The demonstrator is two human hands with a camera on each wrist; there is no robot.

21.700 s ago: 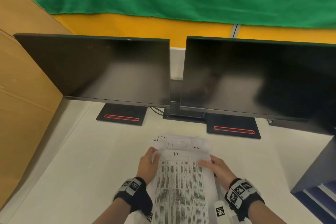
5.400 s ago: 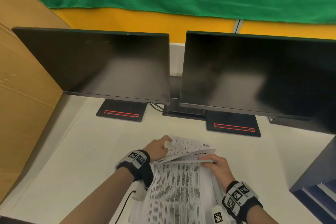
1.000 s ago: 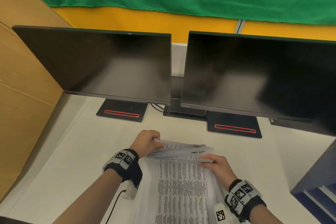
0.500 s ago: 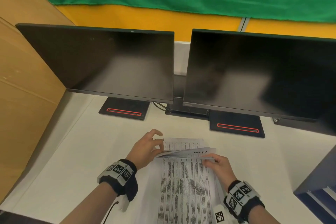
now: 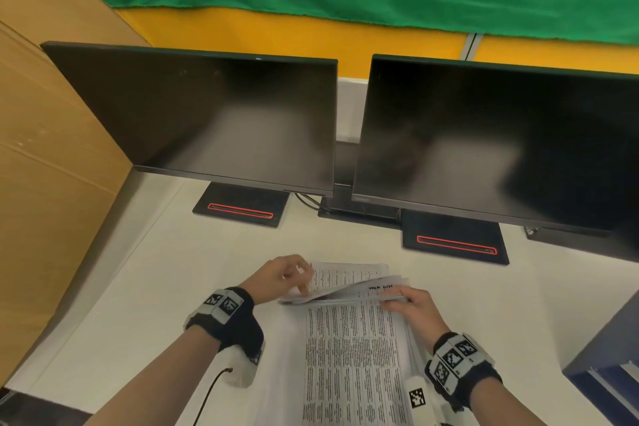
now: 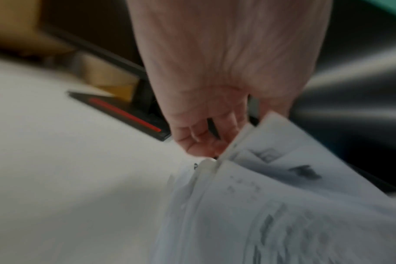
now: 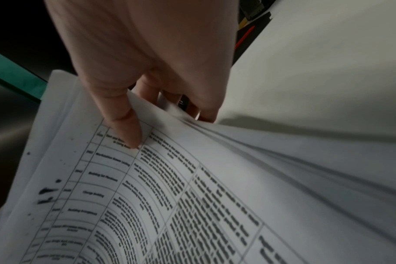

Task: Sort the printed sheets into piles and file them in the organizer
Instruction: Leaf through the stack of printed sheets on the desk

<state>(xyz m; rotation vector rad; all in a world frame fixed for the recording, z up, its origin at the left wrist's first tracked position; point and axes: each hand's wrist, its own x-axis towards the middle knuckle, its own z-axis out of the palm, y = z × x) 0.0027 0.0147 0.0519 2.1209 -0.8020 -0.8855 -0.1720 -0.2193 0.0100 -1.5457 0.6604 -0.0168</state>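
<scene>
The stack of printed sheets lies at the near edge of the white desk, in front of the two monitors. To do this step well, I think only one sheet at a time should be peeled, while the other sheets are pressed flat so that they do not slide. The right hand pinches the lifted far ends of several sheets, thumb on top. The left hand, fingers curled, touches the far left corner of these sheets; whether it really grips, I cannot tell.
</scene>
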